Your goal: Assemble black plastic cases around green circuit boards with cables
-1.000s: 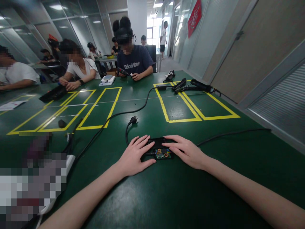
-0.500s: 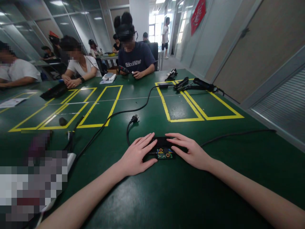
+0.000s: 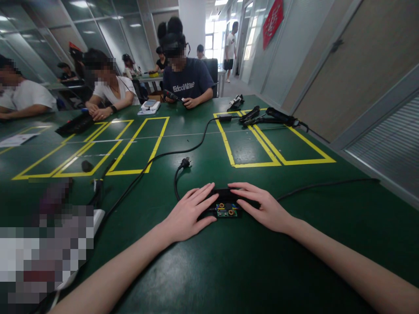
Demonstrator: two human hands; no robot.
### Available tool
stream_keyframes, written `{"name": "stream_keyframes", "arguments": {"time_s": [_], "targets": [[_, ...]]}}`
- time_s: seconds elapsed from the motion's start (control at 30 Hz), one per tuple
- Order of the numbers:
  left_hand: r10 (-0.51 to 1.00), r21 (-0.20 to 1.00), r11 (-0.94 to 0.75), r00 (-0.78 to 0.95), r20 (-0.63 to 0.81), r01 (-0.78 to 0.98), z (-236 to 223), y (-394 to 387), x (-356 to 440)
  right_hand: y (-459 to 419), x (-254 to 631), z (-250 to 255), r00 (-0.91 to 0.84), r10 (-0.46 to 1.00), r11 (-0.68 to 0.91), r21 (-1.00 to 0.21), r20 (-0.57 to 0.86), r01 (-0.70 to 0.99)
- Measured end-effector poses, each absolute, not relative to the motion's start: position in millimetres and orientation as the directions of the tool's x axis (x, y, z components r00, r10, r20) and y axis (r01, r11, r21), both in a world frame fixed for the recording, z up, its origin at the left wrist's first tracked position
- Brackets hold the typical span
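Bracketing a small black case point(image 3: 224, 195) from both sides, the left hand point(image 3: 191, 213) and the right hand point(image 3: 268, 208) sit low over the green table point(image 3: 196, 270), straight ahead of the wearer! And look between them: a circuit board point(image 3: 227, 210), bare, ring-shaped parts uppermost, just on the near side of the dark case.

What's the step in hand? Lining up or steadying these pieces, I'd judge. Neither hand is closed: fingers stretch forward, thumbs stand apart, and the fingertips are at the case's ends. Are they pressing? From this angle, I cannot tell. My call for the next move: a light, even hold at both ends, fingers clear of those exposed parts.

Now, the lie of it! The case's long axis runs left to right across the wearer's view, its ends partly hidden by fingers. The board lies along that same line, component face up. Beyond the left hand, a cord point(image 3: 176, 182) curves away to a plug point(image 3: 185, 162), prongs to the right; off past the right hand, a black lead point(image 3: 327, 184) trails rightward. Where either one joins, the hands hide it.
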State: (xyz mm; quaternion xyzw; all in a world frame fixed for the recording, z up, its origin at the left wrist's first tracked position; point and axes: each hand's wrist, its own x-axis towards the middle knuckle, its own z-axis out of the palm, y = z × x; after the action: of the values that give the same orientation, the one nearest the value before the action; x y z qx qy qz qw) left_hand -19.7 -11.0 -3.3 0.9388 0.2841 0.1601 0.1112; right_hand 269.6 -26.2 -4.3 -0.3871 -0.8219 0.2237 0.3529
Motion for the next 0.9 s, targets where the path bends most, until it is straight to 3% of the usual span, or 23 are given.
{"name": "stream_keyframes", "arguments": {"time_s": [0.9], "targets": [[0.576,0.282,-0.814,0.769,0.278,0.508,-1.4,-10.8,-18.9,-28.9,268.8,-4.5,-0.453,0.781,0.618,-0.634,0.43,0.464]]}}
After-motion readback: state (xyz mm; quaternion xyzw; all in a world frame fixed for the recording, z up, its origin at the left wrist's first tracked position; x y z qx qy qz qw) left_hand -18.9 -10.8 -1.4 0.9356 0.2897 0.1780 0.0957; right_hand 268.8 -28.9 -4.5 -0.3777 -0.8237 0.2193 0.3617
